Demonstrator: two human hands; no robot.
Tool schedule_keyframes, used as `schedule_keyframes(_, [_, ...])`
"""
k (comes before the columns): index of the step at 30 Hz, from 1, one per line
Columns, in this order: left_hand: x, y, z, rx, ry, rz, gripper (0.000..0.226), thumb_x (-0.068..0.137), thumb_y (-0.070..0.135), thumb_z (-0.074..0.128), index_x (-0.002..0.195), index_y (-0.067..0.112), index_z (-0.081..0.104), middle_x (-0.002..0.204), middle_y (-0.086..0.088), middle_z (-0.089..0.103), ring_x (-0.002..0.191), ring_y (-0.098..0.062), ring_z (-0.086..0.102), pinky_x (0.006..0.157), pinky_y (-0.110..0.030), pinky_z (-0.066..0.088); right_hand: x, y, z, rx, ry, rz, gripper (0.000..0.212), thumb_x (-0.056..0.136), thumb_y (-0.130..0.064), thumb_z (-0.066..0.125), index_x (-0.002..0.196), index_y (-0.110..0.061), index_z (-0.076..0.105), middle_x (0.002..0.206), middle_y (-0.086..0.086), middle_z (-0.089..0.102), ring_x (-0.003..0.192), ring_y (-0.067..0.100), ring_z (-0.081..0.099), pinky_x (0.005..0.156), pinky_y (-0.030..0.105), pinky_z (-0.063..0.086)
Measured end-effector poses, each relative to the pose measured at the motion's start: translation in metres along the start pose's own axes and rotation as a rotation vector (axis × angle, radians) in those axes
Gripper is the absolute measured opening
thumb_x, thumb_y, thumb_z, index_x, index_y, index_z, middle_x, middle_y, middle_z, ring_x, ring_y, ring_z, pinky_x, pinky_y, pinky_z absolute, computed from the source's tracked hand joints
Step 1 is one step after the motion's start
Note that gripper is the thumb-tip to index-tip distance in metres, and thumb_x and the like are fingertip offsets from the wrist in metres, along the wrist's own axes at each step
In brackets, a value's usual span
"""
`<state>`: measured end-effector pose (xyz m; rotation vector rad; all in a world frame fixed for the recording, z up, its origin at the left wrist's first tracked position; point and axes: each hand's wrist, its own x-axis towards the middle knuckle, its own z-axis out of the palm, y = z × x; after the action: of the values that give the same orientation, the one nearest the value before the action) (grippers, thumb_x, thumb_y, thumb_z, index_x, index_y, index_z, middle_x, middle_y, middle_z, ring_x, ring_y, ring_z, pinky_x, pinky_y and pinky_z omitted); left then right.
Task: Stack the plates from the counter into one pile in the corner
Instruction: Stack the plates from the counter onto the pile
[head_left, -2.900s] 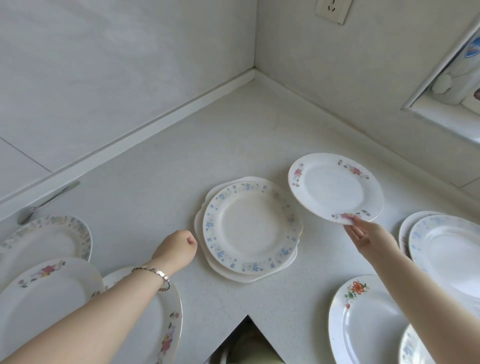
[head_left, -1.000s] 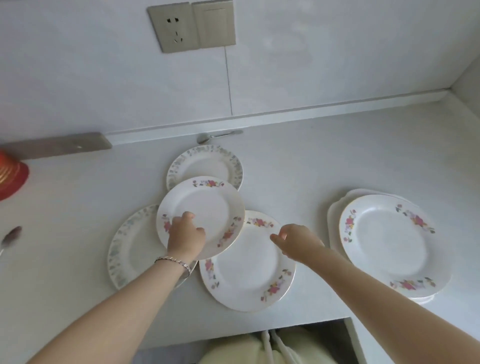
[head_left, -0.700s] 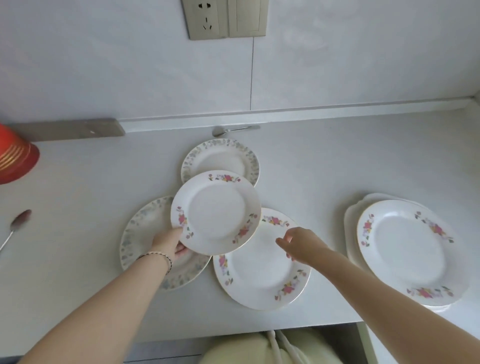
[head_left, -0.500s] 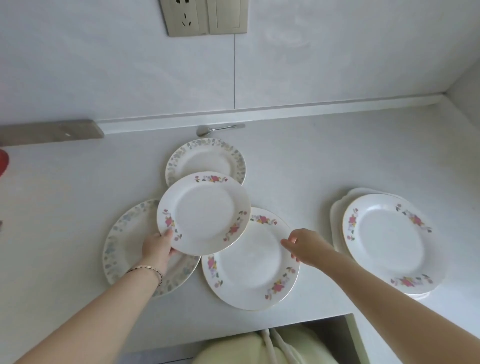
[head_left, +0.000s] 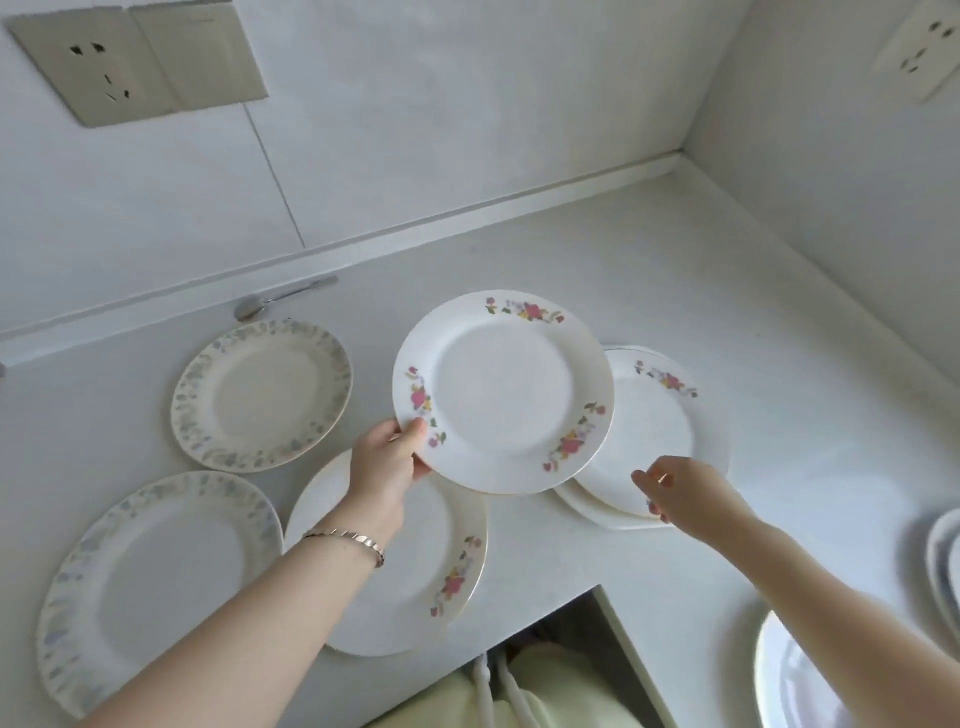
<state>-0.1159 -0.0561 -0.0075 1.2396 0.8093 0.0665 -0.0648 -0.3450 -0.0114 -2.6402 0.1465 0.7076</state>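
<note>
left hand (head_left: 387, 462) pinches rose plate (head_left: 501, 389) rim | right hand (head_left: 680, 493) loosely curled, holding nothing | over pile (head_left: 662, 431) edge

Left hand (head_left: 387, 460) pinched the rim of a round white ceramic plate with pink flower sprays (head_left: 504, 389), held tilted above the white counter (head_left: 675, 291). Right hand (head_left: 680, 491) was empty, fingers loosely curled, at the near edge of the short pile of white floral plates (head_left: 660, 415); contact unclear. Second pink-flowered white plate (head_left: 436, 571) lay under the left wrist, which wore a silver bracelet (head_left: 348, 538). Far grey-blue leaf-rimmed plate (head_left: 260, 395) and near grey-blue leaf-rimmed plate (head_left: 150, 582) lay to the left. Metal spoon (head_left: 280, 301) lay by the wall.
</note>
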Motion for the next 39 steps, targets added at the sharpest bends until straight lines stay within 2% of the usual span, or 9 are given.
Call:
schedule_keyframes(9, [-0.005, -0.051, 0.125, 0.109, -0.136, -0.204, 0.024, 0.091, 0.003, 0.055, 0.069, 0.012, 0.058, 0.072, -0.004, 0.061, 0.063, -0.016, 0.058, 0.060, -0.027, 0.053, -0.016, 0.096, -0.026, 0.088, 0.067, 0.190, 0.025, 0.091, -0.035, 0.048, 0.077, -0.017, 0.058, 0.061, -0.008, 0.065, 0.064, 0.017, 0.061, 0.067, 0.029, 0.050])
schedule_keyframes(13, [-0.002, -0.063, 0.150, 0.211, -0.127, -0.201, 0.026, 0.090, 0.002, 0.056, 0.065, 0.012, 0.056, 0.079, -0.011, 0.061, 0.082, -0.025, 0.058, 0.086, -0.044, 0.053, -0.014, 0.110, -0.029, 0.113, 0.062, 0.209, 0.024, 0.090, -0.036, 0.046, 0.076, -0.020, 0.056, 0.062, -0.008, 0.064, 0.063, 0.015, 0.060, 0.064, 0.027, 0.049])
schedule_keyframes(14, [-0.001, -0.066, 0.153, 0.220, -0.123, -0.202, 0.026, 0.090, 0.002, 0.056, 0.065, 0.012, 0.056, 0.081, -0.011, 0.061, 0.084, -0.025, 0.058, 0.086, -0.044, 0.053, -0.012, 0.111, -0.030, 0.114, 0.062, 0.204, 0.024, 0.090, -0.036, 0.046, 0.075, -0.020, 0.055, 0.062, -0.009, 0.065, 0.063, 0.015, 0.060, 0.064, 0.027, 0.049])
schedule_keyframes(18, [0.002, -0.071, 0.151, 0.317, -0.149, -0.233, 0.022, 0.090, 0.008, 0.056, 0.068, 0.012, 0.057, 0.078, -0.009, 0.063, 0.064, -0.018, 0.060, 0.052, -0.028, 0.057, -0.008, 0.112, -0.029, 0.131, 0.065, 0.184, 0.025, 0.090, -0.037, 0.046, 0.069, -0.025, 0.051, 0.062, -0.010, 0.065, 0.063, 0.013, 0.061, 0.063, 0.026, 0.048])
schedule_keyframes(23, [0.006, -0.065, 0.144, 0.949, -0.232, -0.054, 0.027, 0.087, 0.027, 0.051, 0.073, 0.006, 0.061, 0.058, -0.007, 0.062, 0.052, -0.027, 0.060, 0.073, -0.038, 0.060, -0.008, 0.107, -0.021, 0.160, 0.058, 0.161, 0.025, 0.089, -0.037, 0.047, 0.068, -0.025, 0.051, 0.061, -0.010, 0.064, 0.060, 0.012, 0.061, 0.064, 0.027, 0.051])
schedule_keyframes(27, [0.008, -0.062, 0.145, 1.251, -0.316, 0.094, 0.036, 0.089, 0.034, 0.049, 0.061, 0.012, 0.050, 0.057, -0.002, 0.053, 0.062, -0.026, 0.055, 0.055, -0.027, 0.044, -0.009, 0.105, -0.019, 0.142, 0.037, 0.155, 0.025, 0.090, -0.039, 0.047, 0.069, -0.027, 0.049, 0.063, -0.010, 0.063, 0.061, 0.012, 0.061, 0.068, 0.030, 0.052])
schedule_keyframes(30, [0.010, -0.062, 0.147, 1.329, -0.305, 0.148, 0.033, 0.091, 0.038, 0.048, 0.076, 0.010, 0.055, 0.060, -0.001, 0.053, 0.067, -0.027, 0.055, 0.047, -0.024, 0.031, -0.007, 0.104, -0.023, 0.143, 0.044, 0.148, 0.025, 0.091, -0.039, 0.047, 0.069, -0.026, 0.049, 0.063, -0.009, 0.063, 0.061, 0.013, 0.061, 0.068, 0.029, 0.052])
schedule_keyframes(35, [0.010, -0.068, 0.148, 1.338, -0.281, 0.094, 0.043, 0.095, 0.041, 0.039, 0.107, 0.005, 0.059, 0.093, -0.012, 0.064, 0.084, -0.030, 0.061, 0.065, -0.027, 0.040, -0.008, 0.101, -0.025, 0.130, 0.040, 0.133, 0.023, 0.091, -0.039, 0.046, 0.074, -0.024, 0.052, 0.066, -0.009, 0.064, 0.065, 0.014, 0.062, 0.067, 0.028, 0.051])
schedule_keyframes(39, [0.009, -0.070, 0.141, 1.323, -0.296, 0.083, 0.042, 0.096, 0.045, 0.028, 0.098, 0.014, 0.055, 0.089, -0.005, 0.059, 0.083, -0.027, 0.057, 0.066, -0.029, 0.038, -0.009, 0.089, -0.027, 0.120, 0.026, 0.077, 0.023, 0.090, -0.042, 0.048, 0.074, -0.026, 0.053, 0.077, -0.005, 0.067, 0.073, 0.017, 0.063, 0.067, 0.029, 0.050])
